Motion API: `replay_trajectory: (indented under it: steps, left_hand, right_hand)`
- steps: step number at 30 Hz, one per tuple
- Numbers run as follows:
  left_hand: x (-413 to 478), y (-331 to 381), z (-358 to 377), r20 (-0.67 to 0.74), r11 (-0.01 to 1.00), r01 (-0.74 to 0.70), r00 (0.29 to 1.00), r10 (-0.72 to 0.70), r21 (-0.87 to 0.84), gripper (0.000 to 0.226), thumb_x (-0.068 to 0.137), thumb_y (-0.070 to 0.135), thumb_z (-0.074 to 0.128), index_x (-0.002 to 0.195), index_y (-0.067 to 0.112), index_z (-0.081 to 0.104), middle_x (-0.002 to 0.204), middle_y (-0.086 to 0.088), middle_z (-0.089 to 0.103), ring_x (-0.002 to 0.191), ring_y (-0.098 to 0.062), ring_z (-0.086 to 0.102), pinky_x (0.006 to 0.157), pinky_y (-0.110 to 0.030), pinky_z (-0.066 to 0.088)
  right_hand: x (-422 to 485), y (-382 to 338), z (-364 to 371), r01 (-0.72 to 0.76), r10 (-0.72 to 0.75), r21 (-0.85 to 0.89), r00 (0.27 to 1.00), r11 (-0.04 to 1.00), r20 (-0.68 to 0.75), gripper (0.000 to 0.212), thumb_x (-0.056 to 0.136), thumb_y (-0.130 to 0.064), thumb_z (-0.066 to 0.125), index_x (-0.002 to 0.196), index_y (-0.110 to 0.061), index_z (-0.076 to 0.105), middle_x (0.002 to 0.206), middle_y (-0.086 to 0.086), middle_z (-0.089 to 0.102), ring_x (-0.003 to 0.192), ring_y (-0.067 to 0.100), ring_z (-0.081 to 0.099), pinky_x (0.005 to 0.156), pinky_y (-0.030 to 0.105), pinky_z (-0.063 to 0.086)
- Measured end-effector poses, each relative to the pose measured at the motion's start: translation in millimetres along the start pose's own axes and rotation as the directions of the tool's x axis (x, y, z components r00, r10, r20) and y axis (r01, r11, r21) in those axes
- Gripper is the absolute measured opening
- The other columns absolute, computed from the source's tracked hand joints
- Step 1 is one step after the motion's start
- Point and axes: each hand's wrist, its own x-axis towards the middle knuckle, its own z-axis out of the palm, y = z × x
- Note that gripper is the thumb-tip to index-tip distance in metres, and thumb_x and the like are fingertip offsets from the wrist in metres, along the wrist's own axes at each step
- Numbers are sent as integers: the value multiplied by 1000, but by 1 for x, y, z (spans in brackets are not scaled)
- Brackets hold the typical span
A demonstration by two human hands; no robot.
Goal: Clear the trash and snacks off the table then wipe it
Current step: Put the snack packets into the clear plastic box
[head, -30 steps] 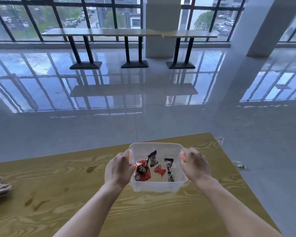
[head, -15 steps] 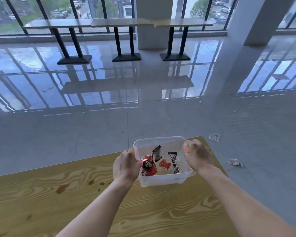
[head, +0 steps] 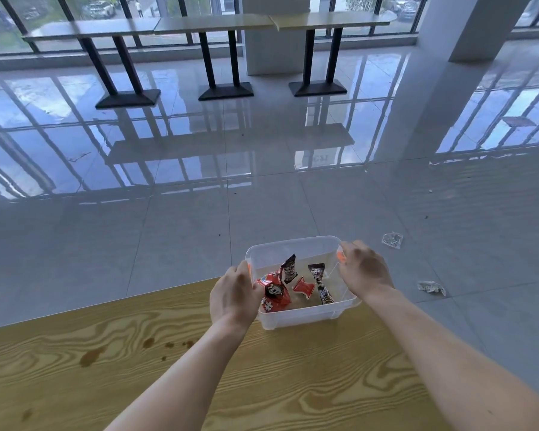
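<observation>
A clear plastic bin [head: 293,248] with orange side clips is held over the far edge of the wooden table [head: 262,384]. Inside lie several snack packets: a red one [head: 274,295], a small red one [head: 304,287] and two dark ones [head: 288,269], [head: 321,284]. My left hand [head: 234,297] grips the bin's left side and my right hand [head: 366,270] grips its right side. Brown spill stains [head: 91,357] mark the tabletop left of my arms.
Two crumpled clear wrappers [head: 392,240], [head: 431,287] lie on the grey tiled floor right of the table. A row of high tables [head: 215,24] on black pedestals stands by the far windows. A white pillar [head: 467,26] rises at the right.
The bin has moved forward and to the right with both hands, from above the tabletop to over its far edge. The view has shifted, and the cloth at the left is out of frame.
</observation>
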Motion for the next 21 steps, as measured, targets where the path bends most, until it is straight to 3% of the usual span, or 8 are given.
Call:
replay_trajectory:
  steps: [6, 9, 13, 17, 21]
  left_hand:
    - [1, 0, 3, -8, 1000, -3, 1000, 3, 10, 9, 87, 25, 55, 88, 17, 52, 74, 1, 54, 57, -18, 50, 46, -27, 35]
    - [0, 1, 2, 13, 1000, -1, 1000, 1, 8, 15, 89, 27, 56, 97, 16, 50, 84, -1, 54, 62, -19, 52, 49, -27, 36]
    - [-3, 0, 1, 67, 1000, -21, 998, 20, 14, 31, 89, 33, 58, 113, 17, 45, 99, -2, 53, 78, -18, 52, 59, -27, 39]
    - [-4, 1, -1, 75, 996, -79, 994, 77, 27, 59, 89, 36, 56, 139, 15, 33, 114, -4, 50, 99, -21, 54, 74, -32, 48]
    - [-6, 4, -6, 64, 986, -142, 988, 137, 88, 68, 89, 37, 52, 147, 13, 25, 125, -6, 48, 117, -24, 48, 86, -34, 47]
  right_hand:
    - [2, 2, 1, 23, -23, -3, 1000, 1000, -13, 14, 94, -10, 51, 99, -6, 63, 92, 12, 62, 72, 31, 54, 64, 30, 34]
    - [2, 2, 1, 20, -20, 8, 1000, 1000, -7, 15, 95, -10, 51, 102, -7, 63, 93, 12, 62, 69, 27, 47, 64, 31, 35]
    - [1, 1, 0, 10, -11, 23, 999, 1000, 44, 20, 94, -11, 48, 110, -8, 60, 100, 14, 62, 80, 33, 57, 67, 33, 37]
    - [-3, 0, -2, -3, 1, 26, 998, 1000, 57, 21, 92, -11, 49, 110, -7, 59, 100, 14, 60, 77, 29, 48, 67, 32, 36]
    - [-10, -7, -9, 39, -39, 7, 999, 999, 37, 23, 88, -8, 51, 109, -4, 60, 100, 14, 59, 92, 34, 56, 72, 34, 42]
